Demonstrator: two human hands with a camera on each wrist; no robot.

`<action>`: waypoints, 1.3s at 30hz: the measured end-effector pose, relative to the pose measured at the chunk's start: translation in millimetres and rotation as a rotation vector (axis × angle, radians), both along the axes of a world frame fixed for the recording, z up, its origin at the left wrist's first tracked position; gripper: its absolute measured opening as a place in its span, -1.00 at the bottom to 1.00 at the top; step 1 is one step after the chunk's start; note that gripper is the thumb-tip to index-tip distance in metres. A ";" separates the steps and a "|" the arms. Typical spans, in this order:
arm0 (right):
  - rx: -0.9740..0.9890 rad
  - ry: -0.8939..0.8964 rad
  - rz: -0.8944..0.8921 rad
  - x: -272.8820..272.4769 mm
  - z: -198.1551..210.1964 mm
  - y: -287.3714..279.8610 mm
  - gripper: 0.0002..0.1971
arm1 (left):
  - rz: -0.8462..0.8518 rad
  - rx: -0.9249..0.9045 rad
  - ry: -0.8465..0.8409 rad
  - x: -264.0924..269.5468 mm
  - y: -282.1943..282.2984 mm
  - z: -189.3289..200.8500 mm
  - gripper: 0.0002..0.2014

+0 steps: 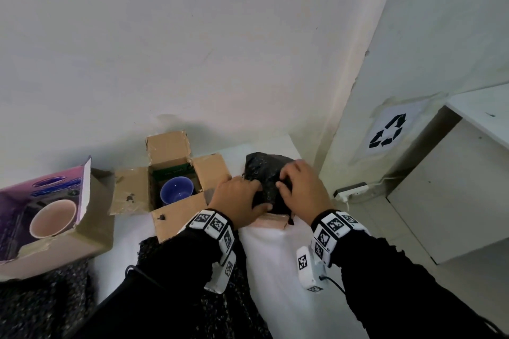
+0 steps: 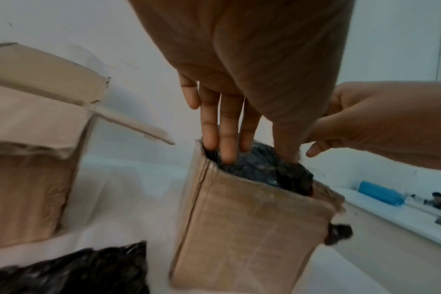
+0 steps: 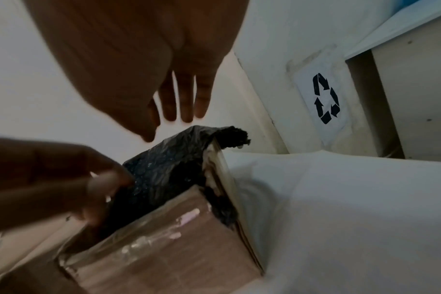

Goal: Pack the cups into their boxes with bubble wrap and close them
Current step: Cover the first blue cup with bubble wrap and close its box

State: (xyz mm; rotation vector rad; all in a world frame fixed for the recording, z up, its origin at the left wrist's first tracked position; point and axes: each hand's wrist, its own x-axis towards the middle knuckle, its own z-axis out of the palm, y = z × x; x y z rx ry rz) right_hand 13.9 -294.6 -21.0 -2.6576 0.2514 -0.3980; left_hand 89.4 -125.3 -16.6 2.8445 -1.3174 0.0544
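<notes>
A small brown box stands on the white table with a bundle of black bubble wrap bulging out of its top; any cup inside is hidden. My left hand presses straight fingers down into the wrap at the left rim of the box. My right hand is over the wrap's right side, and its fingers look straight and hover just above the wrap. A blue cup sits in an open cardboard box. A pink cup sits in a pink printed box.
Loose sheets of black bubble wrap lie at the table's near left and centre. The wall stands close behind. To the right are a power strip, a recycling sign and a white cabinet.
</notes>
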 end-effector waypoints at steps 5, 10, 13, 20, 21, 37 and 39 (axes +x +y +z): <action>-0.033 0.207 -0.199 25.0 -16.8 -4.1 -0.57 | -0.028 -0.132 0.076 26.3 -16.8 -5.6 -0.56; -0.136 0.007 -0.115 28.0 -30.4 -1.2 -0.78 | -0.103 0.152 -0.068 33.8 -18.0 -18.0 -0.35; -0.152 0.007 0.016 32.0 -31.6 -1.4 -0.79 | -0.075 0.174 -0.103 33.6 -18.8 -23.1 -0.43; -0.266 0.231 0.176 37.7 -36.3 5.1 -0.80 | -0.135 -0.132 -0.070 37.5 -23.4 -35.5 -0.73; -0.268 0.262 0.187 39.0 -35.8 6.2 -0.77 | -0.125 -0.151 -0.044 36.9 -24.7 -35.0 -0.67; -0.347 0.164 0.121 56.7 -43.4 7.2 -0.98 | -0.011 0.291 -0.170 40.7 -24.4 -25.8 -0.57; -0.369 0.169 0.157 57.2 -47.2 4.7 -0.97 | -0.016 0.300 -0.170 41.9 -25.3 -22.6 -0.56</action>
